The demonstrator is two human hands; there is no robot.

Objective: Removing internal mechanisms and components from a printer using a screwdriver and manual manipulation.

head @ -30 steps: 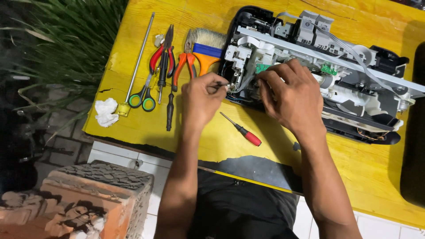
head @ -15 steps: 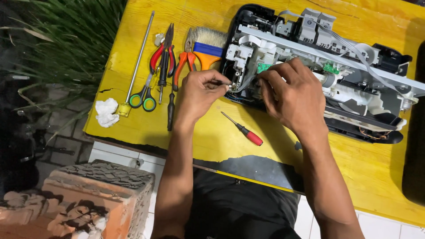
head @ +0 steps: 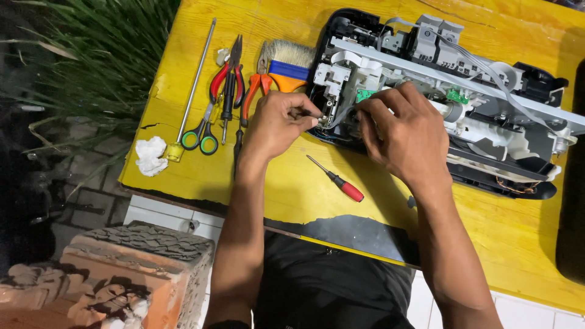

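An opened printer [head: 487, 103] with a black base, white and grey inner parts and a flat ribbon cable lies on the yellow table [head: 292, 183]. My left hand [head: 277, 122] is pinched on a thin dark tool whose tip points into the printer's front left corner. My right hand [head: 405, 134] rests on the printer's front edge beside it, fingers curled into the mechanism; what they hold is hidden. A small red-handled screwdriver [head: 338, 181] lies on the table between my forearms.
Left of the printer lie a paintbrush [head: 286, 61], orange pliers [head: 251, 91], red pliers [head: 226, 76], green-handled scissors [head: 200, 137], a long metal rod [head: 196, 79] and a crumpled white wad [head: 150, 155]. Bricks [head: 109, 274] stand below the table's left edge. Grass [head: 91, 55] grows beyond it.
The view has shifted slightly. My left hand has moved right, closer to the printer's corner, and its fingers have closed tighter on the thin tool. My right hand has stayed on the printer.
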